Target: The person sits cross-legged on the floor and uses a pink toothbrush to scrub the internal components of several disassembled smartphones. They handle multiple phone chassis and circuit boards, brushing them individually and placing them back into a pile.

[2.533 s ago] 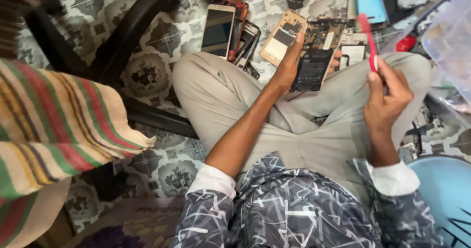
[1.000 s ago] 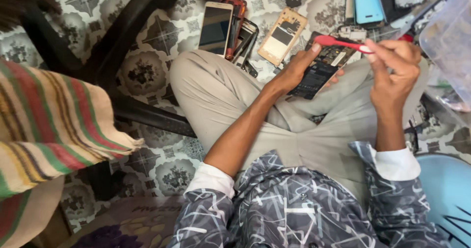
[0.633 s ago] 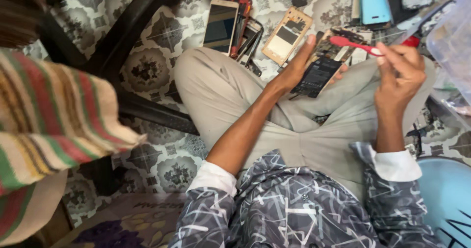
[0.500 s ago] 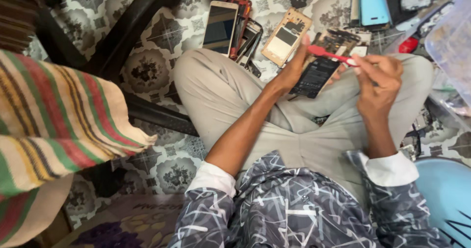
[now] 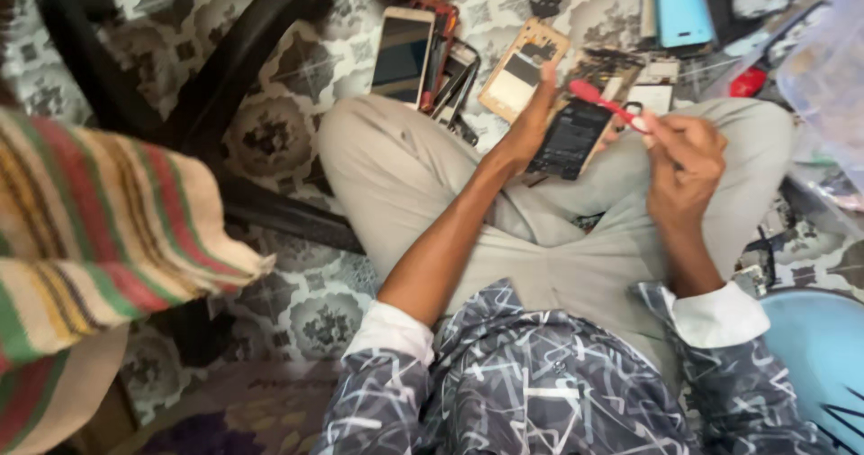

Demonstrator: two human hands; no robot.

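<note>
Right hand [image 5: 686,162], at two o'clock, pinches a red tool [image 5: 605,104], tip pointing toward eleven. Left hand [image 5: 531,126], at one o'clock, has fingers clamped on an opened phone [image 5: 569,138] above the knees. More phones [image 5: 403,52] lie at twelve on the floor [image 5: 270,140].

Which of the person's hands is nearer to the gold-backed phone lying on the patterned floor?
Left. The left hand grips the opened phone just below the gold-backed phone; the right hand, holding a red tool, sits farther right.
</note>
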